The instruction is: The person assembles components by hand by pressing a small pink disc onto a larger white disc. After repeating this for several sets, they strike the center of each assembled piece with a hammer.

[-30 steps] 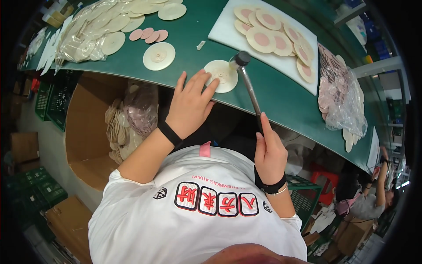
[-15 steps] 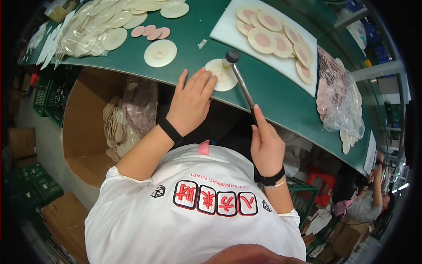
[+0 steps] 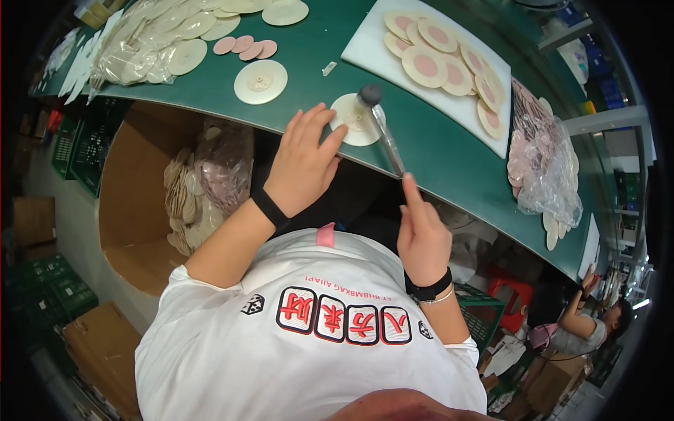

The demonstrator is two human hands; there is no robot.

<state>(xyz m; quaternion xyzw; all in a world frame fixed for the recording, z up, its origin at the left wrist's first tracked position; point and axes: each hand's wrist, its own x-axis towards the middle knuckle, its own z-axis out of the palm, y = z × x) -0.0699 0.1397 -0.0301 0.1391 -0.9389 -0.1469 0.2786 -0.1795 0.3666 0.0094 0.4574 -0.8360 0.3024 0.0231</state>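
Note:
My right hand (image 3: 425, 242) grips the dark handle end of a mallet (image 3: 390, 144) with a metal shaft, its forefinger stretched along the handle. The dark mallet head hangs over the upper right part of a cream disc (image 3: 356, 128); whether they touch I cannot tell. That round disc lies at the table's near edge with a small raised knob in its middle. Spread out, the fingers of my left hand (image 3: 303, 158) reach the disc's left rim, thumb and fingertips on or just beside it. A second cream disc (image 3: 261, 82) with a central knob lies farther left.
Several small pink discs (image 3: 246, 48) lie on the green table (image 3: 449, 147). Bagged cream discs (image 3: 151, 52) fill the far left. Pink-centred discs (image 3: 425, 67) overlap on a white board (image 3: 361, 43); another bag (image 3: 554, 168) is to its right. Below stands a cardboard box (image 3: 133, 210).
The mallet head blurs slightly, and my right hand has shifted a little with it. My left fingers have drawn slightly left on the disc's rim. The view has tilted slightly.

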